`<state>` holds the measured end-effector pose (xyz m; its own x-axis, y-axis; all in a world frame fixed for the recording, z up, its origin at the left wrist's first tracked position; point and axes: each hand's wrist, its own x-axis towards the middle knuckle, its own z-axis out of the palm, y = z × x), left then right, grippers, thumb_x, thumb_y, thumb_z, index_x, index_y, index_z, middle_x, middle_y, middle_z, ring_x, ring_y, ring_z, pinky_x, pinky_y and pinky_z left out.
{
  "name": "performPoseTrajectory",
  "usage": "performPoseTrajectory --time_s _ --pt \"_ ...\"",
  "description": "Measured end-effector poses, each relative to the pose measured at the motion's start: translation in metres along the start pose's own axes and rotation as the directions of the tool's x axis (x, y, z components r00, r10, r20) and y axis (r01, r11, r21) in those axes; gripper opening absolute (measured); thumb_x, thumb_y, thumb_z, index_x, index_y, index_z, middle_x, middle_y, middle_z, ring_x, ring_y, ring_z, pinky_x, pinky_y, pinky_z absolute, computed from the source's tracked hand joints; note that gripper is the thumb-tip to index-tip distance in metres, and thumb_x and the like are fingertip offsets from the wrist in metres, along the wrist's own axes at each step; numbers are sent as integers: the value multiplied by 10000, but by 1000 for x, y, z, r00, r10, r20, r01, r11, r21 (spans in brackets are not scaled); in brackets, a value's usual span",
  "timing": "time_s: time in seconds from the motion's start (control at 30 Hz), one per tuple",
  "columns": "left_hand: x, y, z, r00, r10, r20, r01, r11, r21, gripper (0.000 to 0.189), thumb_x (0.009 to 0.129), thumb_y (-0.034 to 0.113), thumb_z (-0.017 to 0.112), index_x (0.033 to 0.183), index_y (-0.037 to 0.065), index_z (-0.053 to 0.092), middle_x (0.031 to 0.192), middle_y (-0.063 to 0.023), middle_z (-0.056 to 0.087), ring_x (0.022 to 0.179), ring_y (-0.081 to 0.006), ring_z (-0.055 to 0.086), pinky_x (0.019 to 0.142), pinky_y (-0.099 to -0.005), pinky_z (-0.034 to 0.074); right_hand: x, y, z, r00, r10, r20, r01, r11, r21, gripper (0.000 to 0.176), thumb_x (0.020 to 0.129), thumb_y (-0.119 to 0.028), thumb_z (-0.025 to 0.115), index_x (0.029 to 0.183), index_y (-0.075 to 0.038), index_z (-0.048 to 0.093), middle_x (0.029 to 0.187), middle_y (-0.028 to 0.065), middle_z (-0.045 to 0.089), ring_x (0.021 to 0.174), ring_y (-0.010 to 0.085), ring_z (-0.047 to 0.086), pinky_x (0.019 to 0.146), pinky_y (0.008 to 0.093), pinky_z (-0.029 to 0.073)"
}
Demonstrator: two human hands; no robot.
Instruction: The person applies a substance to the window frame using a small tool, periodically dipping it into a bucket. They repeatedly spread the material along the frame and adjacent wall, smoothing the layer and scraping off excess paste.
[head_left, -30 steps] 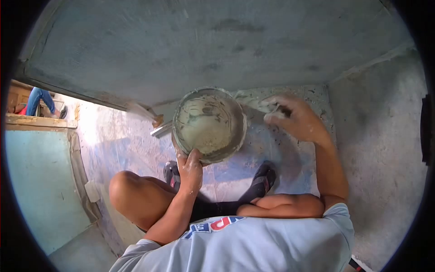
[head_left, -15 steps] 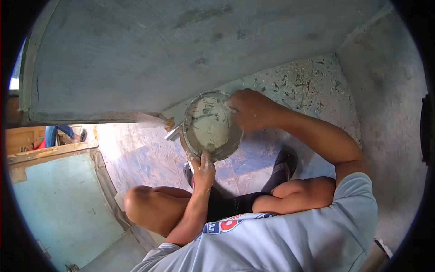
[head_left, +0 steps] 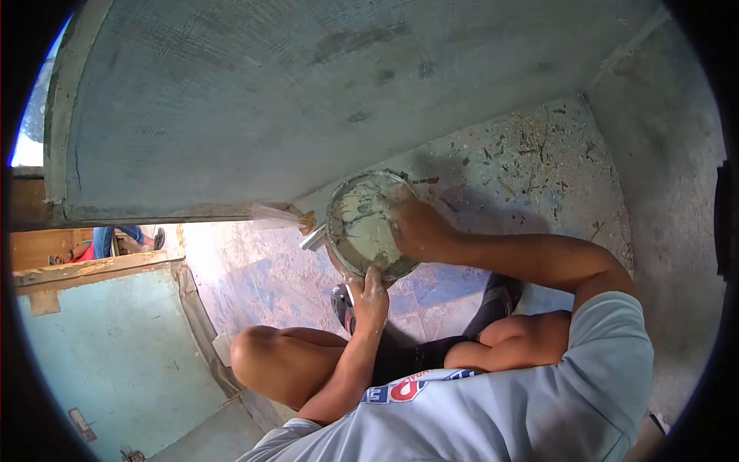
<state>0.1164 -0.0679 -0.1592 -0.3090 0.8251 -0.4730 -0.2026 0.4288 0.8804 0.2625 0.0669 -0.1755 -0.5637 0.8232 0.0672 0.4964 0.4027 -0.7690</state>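
Note:
A round bucket point(head_left: 344, 209) smeared inside with pale grey paste stands on the floor in front of my knees. My left hand point(head_left: 369, 296) grips its near rim, thumb over the edge. My right hand point(head_left: 412, 223) reaches down inside the bucket at its right side, fingers curled in the paste; whether it holds anything is hidden. Both hands are coated with the pale paste.
A paintbrush point(head_left: 281, 215) lies left of the bucket beside a metal strip point(head_left: 313, 239). A large grey panel point(head_left: 308, 92) leans ahead. A pale blue door point(head_left: 108, 354) is at the lower left. Debris litters the floor point(head_left: 523, 146). Another person's legs point(head_left: 115, 237) show far left.
My right hand left the floor right of the bucket and went into the bucket, sinking deeper. The view swung so the bucket sits lower and further right. My left hand kept its grip.

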Motion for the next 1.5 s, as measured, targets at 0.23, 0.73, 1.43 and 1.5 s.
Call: performPoseTrajectory --time_s 0.23,0.73,1.43,1.5 --pt "-2 22 9 981 148 126 -186 905 383 738 1002 27 497 1618 22 92 1437 -203 513 1183 -284 574 1040 -362 458 0 -15 14 987 62 147 -75 993 88 498 820 -57 612 1301 71 605 1201 416 554 1012 546 637 909 581 516" --pt "5 -9 1 997 71 -18 -72 992 -107 377 1010 60 511 1361 -75 482 1266 -162 597 1088 -252 581 961 -366 474 6 -8 6 976 -11 217 23 998 -53 707 845 -90 622 1512 37 424 1132 379 598 796 470 679 828 554 552" --pt "22 -42 -26 951 307 -25 -247 810 531 761 1019 145 520 1648 45 104 1081 -155 639 895 -208 568 798 -369 497 23 9 14 923 -150 355 222 960 -171 170 764 -108 646 812 27 739 833 279 708 752 440 714 720 524 577" --pt "41 -97 -53 860 507 51 -336 488 806 714 1032 204 557 1607 -3 187 1105 -218 643 972 -302 608 938 -426 486 22 17 8 865 -286 411 366 921 -130 174 775 -96 624 814 34 733 838 288 703 779 446 711 750 526 578"
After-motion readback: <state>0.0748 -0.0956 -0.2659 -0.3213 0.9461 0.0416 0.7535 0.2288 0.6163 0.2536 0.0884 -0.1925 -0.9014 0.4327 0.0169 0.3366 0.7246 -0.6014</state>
